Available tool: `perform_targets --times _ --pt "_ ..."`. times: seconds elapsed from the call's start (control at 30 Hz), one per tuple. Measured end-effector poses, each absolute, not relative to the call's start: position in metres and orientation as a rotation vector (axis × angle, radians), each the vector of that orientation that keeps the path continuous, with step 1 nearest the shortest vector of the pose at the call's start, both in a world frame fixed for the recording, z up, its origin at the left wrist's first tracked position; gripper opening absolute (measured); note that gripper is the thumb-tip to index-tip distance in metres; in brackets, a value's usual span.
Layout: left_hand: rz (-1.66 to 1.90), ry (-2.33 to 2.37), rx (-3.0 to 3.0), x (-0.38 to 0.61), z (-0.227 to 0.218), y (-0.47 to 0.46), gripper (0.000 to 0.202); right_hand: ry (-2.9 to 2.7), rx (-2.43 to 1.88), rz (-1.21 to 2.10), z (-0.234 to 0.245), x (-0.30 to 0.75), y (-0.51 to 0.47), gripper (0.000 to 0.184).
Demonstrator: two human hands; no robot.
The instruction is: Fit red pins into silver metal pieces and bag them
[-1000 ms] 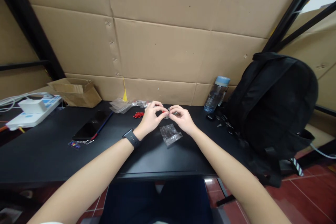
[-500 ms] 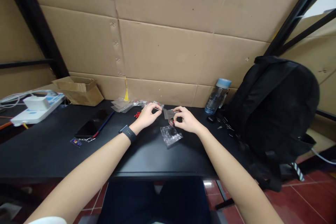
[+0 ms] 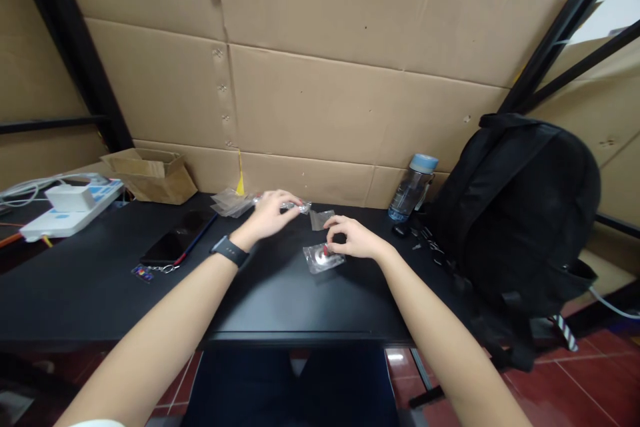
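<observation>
Prob. R hand point(image 3: 353, 238) fingers, clamped on red pc point(image 3: 325, 250), could drop it past clear bag point(image 3: 313, 261) if pinch slips; L hand point(image 3: 271, 212) fingers: can't tell.

Plastic bag point(image 3: 315, 265) glossy, crinkled; tabletop point(image 3: 280, 303) smooth, faint sheen; backpack point(image 3: 545, 207) matt cloth; box point(image 3: 163, 185) creased cardboard.

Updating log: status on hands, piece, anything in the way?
Right hand pinching small round silver-and-red piece at clear plastic bag. Left hand at clear plastic packets, grip unclear. Translucent plastic sleeve behind bag.
</observation>
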State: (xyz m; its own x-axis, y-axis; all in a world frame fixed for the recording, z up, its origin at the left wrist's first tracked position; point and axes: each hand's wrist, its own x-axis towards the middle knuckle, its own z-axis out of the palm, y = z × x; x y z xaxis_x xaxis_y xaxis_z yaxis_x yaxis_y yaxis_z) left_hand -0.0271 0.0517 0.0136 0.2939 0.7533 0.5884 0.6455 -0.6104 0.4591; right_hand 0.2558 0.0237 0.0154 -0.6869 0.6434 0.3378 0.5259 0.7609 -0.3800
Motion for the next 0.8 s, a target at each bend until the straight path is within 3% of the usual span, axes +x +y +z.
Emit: perform_targets --times 0.13,0.3,0.4,0.57,0.8 --pt "1.042 1.686 2.476 -0.071 0.01 0.075 0.016 -2.403 -1.011 0.338 0.015 0.277 0.037 0.005" --pt "0.764 1.712 2.588 -0.084 -0.024 0.092 0.018 -2.344 -1.361 0.244 0.006 0.309 0.054 0.033" --pt "0.714 1.744 2.605 -0.075 -0.034 0.092 0.016 -2.328 -1.456 0.333 0.001 0.317 0.059 0.041" --pt "0.692 1.818 2.604 -0.066 -0.029 0.087 0.016 -2.347 -1.444 0.441 0.0 0.317 0.059 0.039" --pt "0.54 1.881 2.55 -0.091 -0.007 0.087 0.03 -2.356 -1.423 0.498 -0.001 0.32 0.062 0.034"
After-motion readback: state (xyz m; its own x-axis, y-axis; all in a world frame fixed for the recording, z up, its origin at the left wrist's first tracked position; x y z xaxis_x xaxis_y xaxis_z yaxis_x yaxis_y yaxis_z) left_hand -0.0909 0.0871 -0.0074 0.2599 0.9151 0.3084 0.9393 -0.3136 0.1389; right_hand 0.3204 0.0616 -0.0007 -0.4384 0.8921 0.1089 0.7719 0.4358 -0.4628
